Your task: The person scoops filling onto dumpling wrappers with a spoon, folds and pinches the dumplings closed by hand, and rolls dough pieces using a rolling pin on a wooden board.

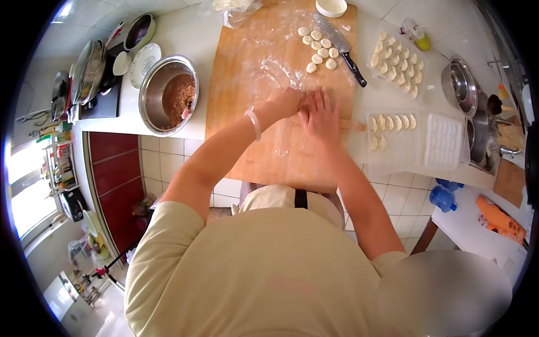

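On the floured wooden board (247, 73), my left hand (287, 102) has its fingers curled, close against my right hand; what it holds, if anything, is hidden. My right hand (321, 117) lies palm down with its fingers stretched forward. A wooden rolling pin (352, 125) shows partly to the right of my right hand, its other end out of sight. Beyond my hands, several small round dough pieces (317, 43) are grouped near a knife (337, 42) with a black handle.
A steel bowl of filling (182, 104) stands left of the board. At the right are a tray of dumplings (396, 63), a second, partly filled tray (393, 140), a white tray (445, 139) and steel bowls (461, 84). A white bowl (331, 7) sits at the board's far edge.
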Tool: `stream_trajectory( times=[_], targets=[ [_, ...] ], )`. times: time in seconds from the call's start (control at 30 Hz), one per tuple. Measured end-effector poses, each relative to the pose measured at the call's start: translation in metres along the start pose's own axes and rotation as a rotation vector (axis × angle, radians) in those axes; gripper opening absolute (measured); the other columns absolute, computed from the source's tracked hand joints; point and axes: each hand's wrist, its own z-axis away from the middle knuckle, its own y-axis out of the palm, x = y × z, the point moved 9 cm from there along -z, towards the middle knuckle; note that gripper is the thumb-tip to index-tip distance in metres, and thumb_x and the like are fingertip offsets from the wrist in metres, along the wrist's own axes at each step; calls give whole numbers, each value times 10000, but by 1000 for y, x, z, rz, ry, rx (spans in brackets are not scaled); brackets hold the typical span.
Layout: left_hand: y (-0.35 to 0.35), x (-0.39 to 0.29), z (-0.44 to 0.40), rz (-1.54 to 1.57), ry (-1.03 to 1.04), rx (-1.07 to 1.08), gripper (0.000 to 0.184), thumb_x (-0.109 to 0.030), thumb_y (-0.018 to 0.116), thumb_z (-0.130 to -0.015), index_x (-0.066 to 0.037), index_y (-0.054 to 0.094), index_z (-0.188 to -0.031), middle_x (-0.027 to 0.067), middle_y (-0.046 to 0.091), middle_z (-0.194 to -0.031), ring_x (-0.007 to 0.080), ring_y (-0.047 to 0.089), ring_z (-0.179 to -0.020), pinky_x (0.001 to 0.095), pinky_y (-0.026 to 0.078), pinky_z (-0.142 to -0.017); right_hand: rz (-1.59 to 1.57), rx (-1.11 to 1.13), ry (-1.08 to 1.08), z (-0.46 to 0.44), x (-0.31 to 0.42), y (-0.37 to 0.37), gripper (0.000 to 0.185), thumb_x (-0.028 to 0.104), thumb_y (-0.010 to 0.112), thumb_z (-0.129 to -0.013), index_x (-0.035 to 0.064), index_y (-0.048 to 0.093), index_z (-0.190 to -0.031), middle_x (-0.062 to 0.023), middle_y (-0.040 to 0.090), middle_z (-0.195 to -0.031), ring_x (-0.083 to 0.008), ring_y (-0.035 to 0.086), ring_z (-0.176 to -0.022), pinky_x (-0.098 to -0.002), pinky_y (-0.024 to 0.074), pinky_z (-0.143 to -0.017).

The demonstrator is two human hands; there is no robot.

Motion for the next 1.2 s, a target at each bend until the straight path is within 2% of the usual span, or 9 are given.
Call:
stream_trajectory(
  times=[0.1, 0.2, 0.27, 0.47, 0.7, 0.77, 0.9, 1.0, 1.2],
  targets=[
    [-6, -3, -4, -224, 27, -3, 174, -216, 669, -784, -107, 693, -918, 126, 685, -961, 315, 643, -926, 425, 512, -780, 108, -46, -31, -9, -4, 4, 559, 403, 490, -921, 36, 476, -1343, -163, 423, -1433, -317, 360, -1345, -605, 188, -1094],
    [7, 33, 1, -21, -64, -23, 175, -228, 678, -785, -103, 706, -903, 117, 689, -950, 301, 648, -929, 402, 524, -779, 68, 84, -3, 39, 11, 8, 550, 397, 473, -935, 39, 469, -1352, -169, 379, -1469, -307, 334, -1368, -605, 179, -1099],
    [13, 38, 13, 54, 28, -66, 195, -217, 680, -803, -102, 709, -958, 114, 698, -988, 303, 677, -927, 390, 555, -758, -4, 96, 69, 69, 19, 13, 538, 379, 458, -943, 30, 471, -1353, -169, 365, -1476, -306, 297, -1391, -609, 179, -1098],
    [-18, 5, 11, -222, -154, 98, 173, -237, 662, -801, -116, 717, -912, 109, 699, -964, 308, 675, -879, 399, 540, -763, 112, 30, 85, -16, 1, 19, 579, 388, 473, -931, 12, 444, -1371, -178, 329, -1493, -331, 255, -1408, -627, 153, -1092],
    [5, 36, 37, 90, -94, -40, 195, -248, 639, -813, -92, 716, -902, 137, 693, -970, 318, 669, -904, 410, 538, -752, 13, 180, 105, 50, 26, 13, 547, 371, 454, -943, 41, 448, -1378, -187, 316, -1497, -332, 253, -1408, -637, 157, -1086],
    [-2, 28, 24, -161, -145, 62, 194, -263, 628, -818, -114, 718, -903, 123, 695, -956, 309, 667, -903, 405, 533, -749, 47, 67, 83, 2, 18, 15, 548, 368, 453, -944, 52, 436, -1391, -192, 314, -1496, -336, 250, -1409, -639, 143, -1092],
    [4, 36, 16, -108, -187, 60, 216, -283, 616, -825, -123, 715, -931, 117, 689, -990, 306, 658, -936, 410, 529, -763, 150, 146, 76, -7, 15, 19, 569, 387, 459, -945, 51, 413, -1402, -184, 304, -1504, -333, 248, -1410, -629, 140, -1102],
    [-4, 56, 31, 51, -196, -60, 232, -273, 609, -830, -108, 707, -958, 131, 688, -986, 302, 658, -946, 413, 529, -765, 63, 220, 56, 56, 37, 11, 569, 384, 425, -959, 73, 371, -1433, -175, 297, -1508, -301, 252, -1417, -628, 175, -1093],
    [-9, 30, 34, -113, -201, 58, 190, -260, 596, -836, -125, 696, -925, 113, 692, -959, 294, 654, -944, 418, 523, -775, 126, 107, 60, -18, 22, 20, 597, 396, 444, -952, 42, 362, -1426, -193, 271, -1513, -336, 216, -1423, -635, 97, -1107]
  ],
)
